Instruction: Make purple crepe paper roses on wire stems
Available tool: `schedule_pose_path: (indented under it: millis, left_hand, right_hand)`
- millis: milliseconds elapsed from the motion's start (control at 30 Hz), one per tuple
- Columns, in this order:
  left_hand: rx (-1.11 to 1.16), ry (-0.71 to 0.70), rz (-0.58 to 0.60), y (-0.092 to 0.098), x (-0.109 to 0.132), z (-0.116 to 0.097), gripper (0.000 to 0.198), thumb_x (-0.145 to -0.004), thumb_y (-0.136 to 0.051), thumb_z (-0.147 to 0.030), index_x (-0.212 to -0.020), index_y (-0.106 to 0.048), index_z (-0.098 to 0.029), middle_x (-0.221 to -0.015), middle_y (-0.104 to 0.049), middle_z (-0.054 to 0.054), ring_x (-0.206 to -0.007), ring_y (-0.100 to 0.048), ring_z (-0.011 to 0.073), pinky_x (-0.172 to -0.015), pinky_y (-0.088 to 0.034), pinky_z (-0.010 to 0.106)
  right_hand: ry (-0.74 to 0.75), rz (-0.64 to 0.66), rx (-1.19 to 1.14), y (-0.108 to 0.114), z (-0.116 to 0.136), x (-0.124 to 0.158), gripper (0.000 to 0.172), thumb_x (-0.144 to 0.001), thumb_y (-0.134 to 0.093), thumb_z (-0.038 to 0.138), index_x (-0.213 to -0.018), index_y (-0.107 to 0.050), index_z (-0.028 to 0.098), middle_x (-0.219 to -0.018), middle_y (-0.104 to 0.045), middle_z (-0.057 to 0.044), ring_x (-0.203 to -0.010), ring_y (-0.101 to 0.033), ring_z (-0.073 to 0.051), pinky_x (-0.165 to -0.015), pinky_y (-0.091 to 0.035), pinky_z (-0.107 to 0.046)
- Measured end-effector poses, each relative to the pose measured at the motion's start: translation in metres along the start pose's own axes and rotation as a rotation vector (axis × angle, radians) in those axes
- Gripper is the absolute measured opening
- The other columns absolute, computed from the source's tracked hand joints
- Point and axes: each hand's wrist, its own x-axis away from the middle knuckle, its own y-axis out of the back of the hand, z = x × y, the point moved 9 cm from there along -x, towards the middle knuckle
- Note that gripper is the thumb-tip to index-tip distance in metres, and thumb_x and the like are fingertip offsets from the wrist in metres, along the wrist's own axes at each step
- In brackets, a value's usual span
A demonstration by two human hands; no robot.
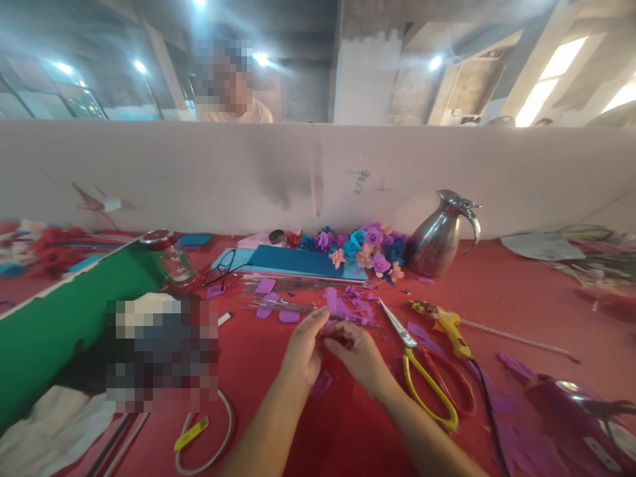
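Leave the glass jar (176, 268) and the dark glasses (224, 268) out at the left, well apart from the fingers. For careful work, let the loose purple pieces (266, 285) lie flat by the thin wires (298, 307), near the left hand and just beyond, in easy reach. With the left hand (304, 348), thumb raised and fingers curled inward, best to give a firm, unmoving rest. Between the two hands, fingertips drawn close together, apparently pinching something small; impossible to make out what, or how tightly. Press gently there, to avoid creasing anything thin. With the right hand (360, 358), fingers bent toward the same spot, favour small turns over hard pulls. Mind the forearm beside the scissors (412, 351), with blades pointing away. Farther right, stay clear of the yellow glue gun (451, 328), possibly hot, and its black cord (487, 404)
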Motion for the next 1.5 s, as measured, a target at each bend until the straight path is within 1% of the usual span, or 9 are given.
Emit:
schedule_pose_path:
  millis: [100, 233, 367, 533, 667, 867, 1100, 1267, 1500]
  left_hand:
    - [-0.071, -0.029, -0.025, 0.003, 0.0, -0.005, 0.029, -0.046, -0.085, -0.027, -0.069, -0.07, -0.017, -0.068, -0.065, -0.002, -0.063, -0.054, 0.0089, -0.062, -0.039, 0.021]
    - [-0.187, -0.124, -0.111, 0.017, -0.001, -0.024, 0.034, -0.046, -0.085, -0.033, -0.074, -0.074, -0.017, -0.075, -0.07, 0.003, -0.067, -0.056, 0.0109, -0.064, -0.039, 0.022]
    - [-0.266, -0.187, -0.093, 0.02, -0.003, -0.036, 0.031, -0.051, -0.083, -0.035, -0.075, -0.075, -0.017, -0.083, -0.073, 0.007, -0.079, -0.061, 0.0174, -0.073, -0.042, 0.027]
    - [-0.396, -0.244, -0.056, 0.016, -0.003, -0.04, 0.028, -0.054, -0.08, -0.035, -0.074, -0.075, -0.016, -0.081, -0.072, 0.007, -0.084, -0.061, 0.0214, -0.082, -0.042, 0.032]
    - [-0.461, -0.297, -0.059, 0.014, -0.001, -0.045, 0.021, -0.057, -0.078, -0.034, -0.071, -0.074, -0.018, -0.079, -0.07, 0.004, -0.084, -0.059, 0.0201, -0.083, -0.04, 0.031]
    - [-0.504, -0.314, -0.062, 0.012, 0.001, -0.05, 0.013, -0.058, -0.075, -0.03, -0.063, -0.072, -0.019, -0.076, -0.066, 0.002, -0.081, -0.056, 0.0181, -0.08, -0.039, 0.028]
    - [-0.531, -0.315, 0.008, 0.005, 0.004, -0.05, 0.011, -0.061, -0.072, -0.03, -0.061, -0.071, -0.019, -0.072, -0.063, 0.0, -0.077, -0.053, 0.0161, -0.078, -0.038, 0.027]
    - [-0.531, -0.3, -0.007, 0.009, 0.002, -0.049, 0.01, -0.061, -0.072, -0.029, -0.061, -0.07, -0.019, -0.072, -0.061, 0.0, -0.075, -0.052, 0.0154, -0.076, -0.038, 0.027]
    - [-0.518, -0.296, -0.016, 0.009, 0.001, -0.049, 0.008, -0.059, -0.072, -0.027, -0.059, -0.068, -0.019, -0.068, -0.06, 0.0, -0.07, -0.051, 0.0141, -0.072, -0.037, 0.026]
  right_hand:
    - [-0.002, -0.023, 0.026, 0.005, 0.001, 0.0, 0.009, -0.071, -0.063, 0.028, -0.074, -0.067, 0.021, -0.071, -0.067, -0.002, -0.067, -0.059, -0.018, -0.066, -0.043, -0.031]
    - [-0.037, -0.002, 0.039, 0.009, 0.003, 0.0, 0.013, -0.07, -0.062, 0.029, -0.076, -0.067, 0.019, -0.067, -0.065, -0.001, -0.065, -0.058, -0.017, -0.065, -0.043, -0.029]
    - [-0.044, 0.011, 0.081, 0.011, 0.001, 0.001, 0.015, -0.071, -0.061, 0.029, -0.079, -0.068, 0.019, -0.07, -0.066, -0.001, -0.067, -0.058, -0.016, -0.066, -0.044, -0.029]
    - [-0.028, 0.013, 0.164, 0.013, -0.002, 0.001, 0.016, -0.073, -0.059, 0.03, -0.08, -0.069, 0.019, -0.077, -0.069, -0.003, -0.071, -0.06, -0.018, -0.069, -0.045, -0.03]
    - [-0.024, 0.015, 0.203, 0.013, 0.0, 0.002, 0.016, -0.073, -0.058, 0.029, -0.079, -0.069, 0.019, -0.078, -0.069, -0.003, -0.072, -0.06, -0.018, -0.07, -0.045, -0.03]
    - [-0.033, 0.014, 0.215, 0.015, 0.001, 0.002, 0.016, -0.072, -0.059, 0.029, -0.078, -0.069, 0.02, -0.078, -0.07, -0.003, -0.072, -0.061, -0.018, -0.071, -0.045, -0.03]
    - [-0.042, 0.018, 0.207, 0.019, 0.003, 0.001, 0.016, -0.072, -0.06, 0.03, -0.078, -0.07, 0.019, -0.077, -0.069, -0.002, -0.072, -0.06, -0.018, -0.069, -0.043, -0.029]
    - [-0.047, 0.03, 0.184, 0.018, 0.006, 0.001, 0.015, -0.07, -0.061, 0.03, -0.075, -0.069, 0.019, -0.074, -0.068, -0.002, -0.071, -0.059, -0.018, -0.068, -0.042, -0.029]
    - [-0.054, 0.038, 0.185, 0.018, 0.004, 0.002, 0.016, -0.072, -0.06, 0.031, -0.077, -0.069, 0.019, -0.073, -0.066, -0.001, -0.07, -0.058, -0.017, -0.068, -0.043, -0.029]
